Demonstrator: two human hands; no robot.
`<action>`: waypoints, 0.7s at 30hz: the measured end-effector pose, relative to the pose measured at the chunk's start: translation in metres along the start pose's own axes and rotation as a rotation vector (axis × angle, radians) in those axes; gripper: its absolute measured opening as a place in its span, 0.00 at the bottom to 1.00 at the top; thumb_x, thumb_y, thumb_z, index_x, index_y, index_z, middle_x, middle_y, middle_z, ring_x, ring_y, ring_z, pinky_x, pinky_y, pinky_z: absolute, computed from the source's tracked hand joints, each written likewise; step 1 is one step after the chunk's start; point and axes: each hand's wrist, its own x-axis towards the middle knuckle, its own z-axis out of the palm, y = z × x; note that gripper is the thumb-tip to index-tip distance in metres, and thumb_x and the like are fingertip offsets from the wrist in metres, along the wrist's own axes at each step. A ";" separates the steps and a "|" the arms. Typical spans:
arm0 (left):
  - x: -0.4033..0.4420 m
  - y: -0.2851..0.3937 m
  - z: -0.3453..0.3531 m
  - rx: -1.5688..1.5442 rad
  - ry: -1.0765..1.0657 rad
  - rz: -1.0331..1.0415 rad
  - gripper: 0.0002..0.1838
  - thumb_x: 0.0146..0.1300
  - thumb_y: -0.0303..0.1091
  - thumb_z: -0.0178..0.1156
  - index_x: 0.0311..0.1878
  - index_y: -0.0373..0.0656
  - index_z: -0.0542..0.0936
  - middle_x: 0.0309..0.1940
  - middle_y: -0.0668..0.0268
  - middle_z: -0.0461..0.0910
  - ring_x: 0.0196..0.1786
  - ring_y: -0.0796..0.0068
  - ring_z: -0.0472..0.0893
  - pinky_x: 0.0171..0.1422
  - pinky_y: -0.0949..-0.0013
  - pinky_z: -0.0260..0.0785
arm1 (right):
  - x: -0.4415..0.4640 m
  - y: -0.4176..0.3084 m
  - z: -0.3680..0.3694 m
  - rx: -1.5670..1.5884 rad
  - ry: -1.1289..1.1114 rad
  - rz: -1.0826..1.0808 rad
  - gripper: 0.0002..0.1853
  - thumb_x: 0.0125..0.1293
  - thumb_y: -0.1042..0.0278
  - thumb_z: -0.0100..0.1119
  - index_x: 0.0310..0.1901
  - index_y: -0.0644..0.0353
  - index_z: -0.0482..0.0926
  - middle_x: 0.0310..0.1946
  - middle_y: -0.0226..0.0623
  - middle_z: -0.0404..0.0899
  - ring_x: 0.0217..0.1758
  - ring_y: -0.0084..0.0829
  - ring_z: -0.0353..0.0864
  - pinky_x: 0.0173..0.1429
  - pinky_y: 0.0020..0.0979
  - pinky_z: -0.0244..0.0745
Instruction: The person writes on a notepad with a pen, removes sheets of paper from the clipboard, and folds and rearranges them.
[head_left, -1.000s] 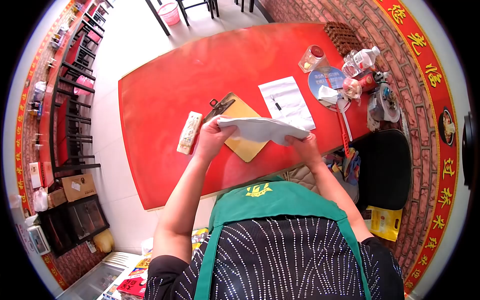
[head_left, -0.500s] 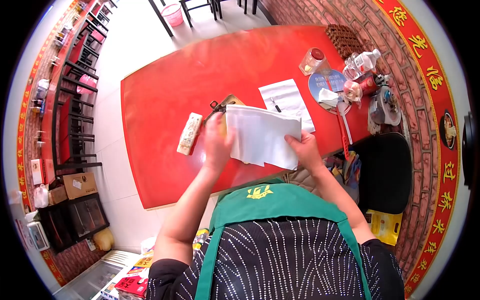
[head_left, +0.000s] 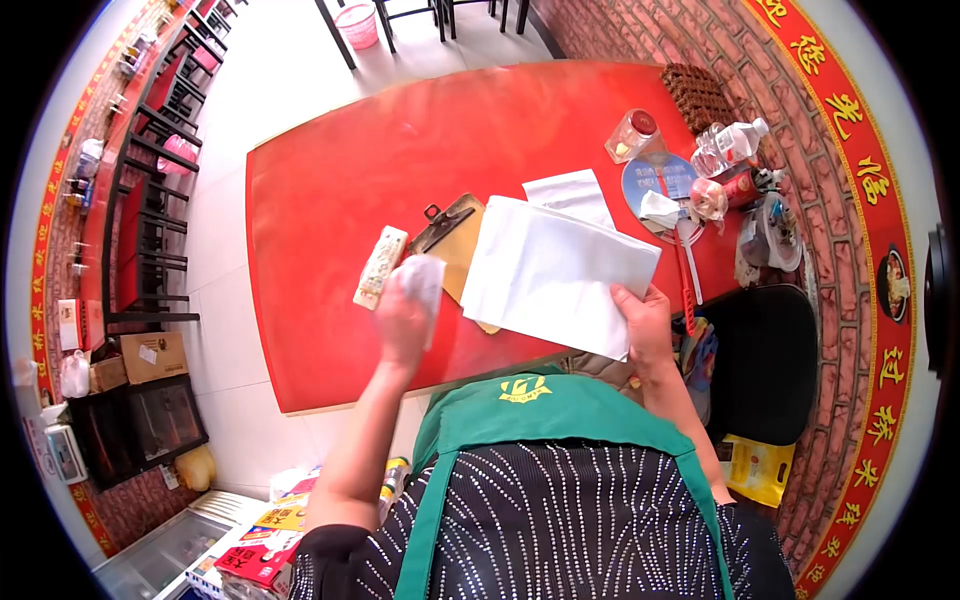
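Inspected from left to right along the red bench (head_left: pixel 340 200). Just ahead of the left hand (head_left: pixel 402 328), and slightly to its left, lies an oblong patterned box (head_left: pixel 381 267), possibly a pencil case; contact between the two cannot be confirmed. The left hand is drawn in, its fingers apparently closed on a white piece (head_left: pixel 424 284) (paper or cloth; blur prevents a firm finding). Ahead and to the right of that hand lies a clipboard (head_left: pixel 459 262), partly covered, with no sheet visible under its metal clip (head_left: pixel 443 229).

Between the two hands is a stack of white sheets (head_left: pixel 560 275), spread over the clipboard's right part and over the near part of a single flat sheet (head_left: pixel 577 192). The right hand (head_left: pixel 645 320) pinches the stack at its near right corner, thumb on top, fingers mostly hidden beneath. Further ahead of the right hand are a lidded jar (head_left: pixel 632 138) and a round blue fan (head_left: pixel 648 178), both well apart from it.

Progress, as judged: handling of the paper is partway. The stack is in hand and free of the clip; its edges are uneven, and it has not been squared or released. Whether the sheets bear writing cannot be determined.
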 end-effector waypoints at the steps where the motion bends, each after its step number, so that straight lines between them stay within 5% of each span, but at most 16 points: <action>1: -0.005 -0.010 -0.017 -0.023 -0.068 -0.077 0.19 0.54 0.21 0.51 0.52 0.35 0.71 0.40 0.51 0.77 0.43 0.53 0.78 0.48 0.59 0.71 | 0.003 0.001 -0.006 0.103 0.012 0.050 0.10 0.61 0.77 0.55 0.45 0.66 0.78 0.39 0.35 0.81 0.37 0.24 0.79 0.44 0.25 0.74; 5: -0.021 -0.058 -0.041 0.216 -0.184 -0.061 0.30 0.53 0.24 0.56 0.61 0.33 0.61 0.53 0.46 0.70 0.53 0.49 0.72 0.56 0.58 0.67 | 0.016 0.020 -0.012 0.160 -0.014 0.100 0.11 0.61 0.76 0.55 0.46 0.65 0.77 0.41 0.36 0.80 0.40 0.26 0.79 0.48 0.27 0.74; 6: -0.022 -0.051 -0.040 0.339 -0.135 0.080 0.38 0.51 0.26 0.60 0.65 0.32 0.53 0.58 0.45 0.63 0.58 0.47 0.68 0.60 0.58 0.64 | 0.018 0.022 -0.007 0.167 -0.008 0.080 0.12 0.60 0.76 0.56 0.46 0.65 0.77 0.41 0.36 0.80 0.41 0.27 0.79 0.48 0.28 0.74; 9: -0.005 0.002 -0.040 0.256 -0.048 0.234 0.41 0.49 0.26 0.63 0.65 0.34 0.54 0.56 0.46 0.65 0.57 0.49 0.69 0.59 0.59 0.64 | 0.029 0.042 -0.006 0.176 0.000 0.015 0.12 0.58 0.78 0.57 0.46 0.65 0.76 0.38 0.33 0.80 0.39 0.25 0.79 0.46 0.28 0.74; 11: 0.011 0.041 -0.037 -0.176 -0.140 0.031 0.41 0.49 0.24 0.61 0.66 0.36 0.53 0.57 0.52 0.65 0.58 0.58 0.69 0.59 0.62 0.64 | 0.039 0.049 -0.009 -0.295 -0.065 -0.119 0.11 0.57 0.80 0.57 0.43 0.65 0.78 0.35 0.31 0.79 0.37 0.21 0.77 0.42 0.27 0.73; 12: 0.022 0.054 -0.029 -0.567 -0.180 -0.175 0.41 0.48 0.19 0.60 0.66 0.38 0.55 0.59 0.55 0.63 0.58 0.62 0.68 0.63 0.62 0.61 | 0.038 0.036 0.007 -0.157 -0.076 -0.079 0.10 0.57 0.80 0.56 0.42 0.64 0.78 0.34 0.29 0.79 0.36 0.20 0.76 0.40 0.26 0.73; 13: 0.032 0.045 -0.017 -0.267 -0.039 0.179 0.39 0.49 0.17 0.59 0.66 0.39 0.55 0.58 0.59 0.64 0.57 0.66 0.70 0.62 0.65 0.63 | 0.032 0.023 0.022 -0.017 -0.095 -0.042 0.09 0.57 0.80 0.56 0.40 0.63 0.79 0.33 0.28 0.78 0.35 0.19 0.75 0.38 0.25 0.72; 14: 0.039 0.056 -0.004 -0.834 -0.059 0.106 0.37 0.51 0.17 0.59 0.65 0.38 0.57 0.56 0.63 0.68 0.54 0.69 0.72 0.62 0.68 0.63 | 0.035 0.024 0.023 -0.105 -0.202 -0.155 0.10 0.58 0.79 0.57 0.42 0.62 0.79 0.36 0.29 0.79 0.38 0.21 0.76 0.43 0.26 0.72; 15: 0.042 0.036 0.000 -0.851 -0.242 -0.081 0.31 0.53 0.18 0.60 0.62 0.38 0.62 0.51 0.65 0.72 0.51 0.73 0.74 0.61 0.70 0.64 | 0.038 0.026 0.019 -0.204 -0.292 -0.258 0.11 0.59 0.78 0.57 0.44 0.61 0.80 0.39 0.29 0.80 0.42 0.22 0.76 0.48 0.27 0.73; 17: 0.044 0.029 0.012 -0.802 -0.194 -0.029 0.16 0.56 0.21 0.59 0.49 0.39 0.72 0.45 0.66 0.75 0.49 0.77 0.74 0.56 0.73 0.65 | 0.038 0.023 0.024 -0.007 -0.366 -0.167 0.11 0.58 0.78 0.59 0.44 0.61 0.80 0.39 0.27 0.79 0.42 0.19 0.76 0.49 0.25 0.72; 21: 0.011 -0.011 0.042 -0.643 -0.246 -0.221 0.11 0.55 0.23 0.59 0.43 0.36 0.78 0.40 0.63 0.81 0.43 0.77 0.78 0.50 0.74 0.69 | 0.039 0.040 0.017 -0.025 -0.356 -0.044 0.11 0.58 0.77 0.60 0.44 0.62 0.80 0.40 0.26 0.79 0.42 0.17 0.75 0.48 0.22 0.72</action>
